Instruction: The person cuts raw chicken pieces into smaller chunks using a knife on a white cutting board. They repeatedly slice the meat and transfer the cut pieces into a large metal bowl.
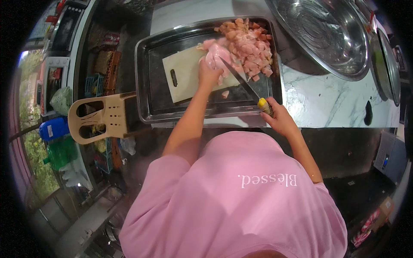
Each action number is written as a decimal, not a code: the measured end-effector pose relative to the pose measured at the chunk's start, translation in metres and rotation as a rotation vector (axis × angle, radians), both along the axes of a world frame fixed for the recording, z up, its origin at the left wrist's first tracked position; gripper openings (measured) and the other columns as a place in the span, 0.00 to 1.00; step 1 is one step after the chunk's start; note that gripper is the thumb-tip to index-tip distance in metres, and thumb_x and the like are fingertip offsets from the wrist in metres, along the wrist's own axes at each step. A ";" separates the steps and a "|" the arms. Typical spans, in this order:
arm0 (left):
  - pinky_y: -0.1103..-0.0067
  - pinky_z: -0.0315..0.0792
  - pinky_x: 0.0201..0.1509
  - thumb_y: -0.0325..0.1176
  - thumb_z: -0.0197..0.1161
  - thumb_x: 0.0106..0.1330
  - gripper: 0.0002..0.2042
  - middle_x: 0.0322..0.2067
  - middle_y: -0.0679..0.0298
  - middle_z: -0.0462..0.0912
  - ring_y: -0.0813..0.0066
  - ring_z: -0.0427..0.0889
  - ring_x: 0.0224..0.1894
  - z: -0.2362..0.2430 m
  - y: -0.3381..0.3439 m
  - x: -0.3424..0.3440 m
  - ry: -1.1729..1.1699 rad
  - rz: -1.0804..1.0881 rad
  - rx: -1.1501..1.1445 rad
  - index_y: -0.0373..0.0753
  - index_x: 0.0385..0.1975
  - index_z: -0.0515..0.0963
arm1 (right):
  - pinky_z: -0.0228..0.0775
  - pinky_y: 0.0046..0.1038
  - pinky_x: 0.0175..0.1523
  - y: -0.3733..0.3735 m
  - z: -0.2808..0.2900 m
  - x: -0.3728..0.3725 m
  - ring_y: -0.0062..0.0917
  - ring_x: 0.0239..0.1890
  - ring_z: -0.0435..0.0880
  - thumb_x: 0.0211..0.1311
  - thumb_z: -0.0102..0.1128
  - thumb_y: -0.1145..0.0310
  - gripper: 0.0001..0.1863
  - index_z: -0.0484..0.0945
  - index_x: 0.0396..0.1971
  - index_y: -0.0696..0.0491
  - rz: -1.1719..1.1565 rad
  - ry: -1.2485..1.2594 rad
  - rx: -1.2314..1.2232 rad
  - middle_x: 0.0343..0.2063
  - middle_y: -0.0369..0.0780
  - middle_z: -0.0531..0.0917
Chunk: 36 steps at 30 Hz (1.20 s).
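Note:
My left hand [209, 75] is closed on a pale pink piece of raw meat [216, 55] at the right part of a white cutting board [185, 88]. In my right hand [280, 117] is the yellow-topped handle of a long knife [245, 84]. Its blade slants up and left, with the tip at the meat by my left fingers. Beyond and to the right lies a heap of diced raw meat [251, 47]. One small cut piece [225, 94] sits apart near the board's front edge. Board and meat are inside a dark rectangular metal tray [144, 77].
A large shiny metal basin [331, 38] stands at the far right of the marbled tabletop [318, 101], beside a round metal lid or pan [386, 64]. A small dark object [368, 113] lies near the table's right front. A beige plastic chair [92, 119] is left of the tray.

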<state>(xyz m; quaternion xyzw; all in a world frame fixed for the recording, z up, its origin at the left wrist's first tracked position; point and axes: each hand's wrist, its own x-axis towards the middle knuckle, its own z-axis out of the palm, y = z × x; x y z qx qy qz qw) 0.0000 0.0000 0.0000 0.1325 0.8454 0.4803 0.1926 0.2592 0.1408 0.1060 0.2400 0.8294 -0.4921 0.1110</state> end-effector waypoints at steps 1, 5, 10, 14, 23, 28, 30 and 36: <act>0.73 0.74 0.43 0.25 0.61 0.47 0.23 0.42 0.55 0.77 0.63 0.79 0.40 0.019 0.000 -0.003 -0.182 -0.036 0.111 0.34 0.48 0.71 | 0.70 0.45 0.43 0.000 0.000 -0.001 0.52 0.40 0.79 0.56 0.61 0.67 0.21 0.67 0.48 0.53 0.015 0.015 0.011 0.32 0.54 0.81; 0.76 0.74 0.38 0.26 0.59 0.48 0.21 0.37 0.61 0.76 0.70 0.77 0.36 0.040 -0.033 -0.029 -0.456 0.063 0.397 0.34 0.45 0.71 | 0.69 0.46 0.42 -0.010 0.002 -0.010 0.53 0.39 0.79 0.56 0.61 0.67 0.21 0.67 0.49 0.53 0.065 0.055 0.008 0.31 0.54 0.80; 0.74 0.75 0.37 0.24 0.59 0.50 0.23 0.37 0.59 0.77 0.71 0.79 0.36 0.079 -0.056 -0.061 -0.371 -0.181 0.256 0.33 0.50 0.68 | 0.69 0.46 0.42 -0.014 0.000 -0.017 0.54 0.39 0.78 0.56 0.61 0.66 0.22 0.67 0.49 0.53 0.051 0.076 0.031 0.32 0.54 0.81; 0.68 0.75 0.46 0.32 0.63 0.51 0.26 0.42 0.53 0.77 0.62 0.79 0.42 0.070 -0.085 -0.066 -0.290 -0.428 -0.523 0.33 0.52 0.67 | 0.69 0.46 0.42 -0.018 -0.003 -0.023 0.54 0.40 0.79 0.56 0.61 0.65 0.21 0.67 0.49 0.53 0.056 0.108 0.045 0.32 0.54 0.81; 0.63 0.68 0.57 0.42 0.71 0.48 0.33 0.52 0.47 0.71 0.50 0.67 0.58 0.025 -0.086 -0.044 0.379 -0.395 -0.590 0.33 0.53 0.69 | 0.70 0.46 0.40 -0.049 -0.029 -0.049 0.53 0.37 0.79 0.58 0.61 0.66 0.21 0.65 0.48 0.53 0.129 0.008 0.261 0.30 0.54 0.81; 0.62 0.67 0.57 0.36 0.68 0.54 0.31 0.47 0.45 0.74 0.45 0.71 0.53 0.000 -0.063 -0.037 0.464 -0.365 -0.354 0.32 0.57 0.68 | 0.69 0.49 0.40 -0.062 -0.035 -0.076 0.55 0.36 0.79 0.58 0.61 0.64 0.22 0.64 0.49 0.52 0.130 0.024 0.306 0.30 0.56 0.80; 0.62 0.68 0.57 0.33 0.66 0.55 0.27 0.46 0.45 0.74 0.46 0.72 0.52 -0.010 -0.063 -0.034 0.495 -0.274 -0.209 0.32 0.55 0.70 | 0.69 0.50 0.40 -0.064 -0.036 -0.078 0.55 0.36 0.79 0.58 0.61 0.64 0.22 0.63 0.49 0.52 0.110 0.042 0.311 0.30 0.56 0.81; 0.62 0.69 0.54 0.25 0.60 0.56 0.17 0.43 0.47 0.75 0.48 0.73 0.48 -0.012 -0.075 -0.045 0.387 -0.205 -0.236 0.32 0.47 0.76 | 0.70 0.51 0.40 -0.058 -0.035 -0.070 0.55 0.36 0.80 0.58 0.61 0.62 0.22 0.63 0.48 0.52 0.047 0.029 0.287 0.30 0.55 0.81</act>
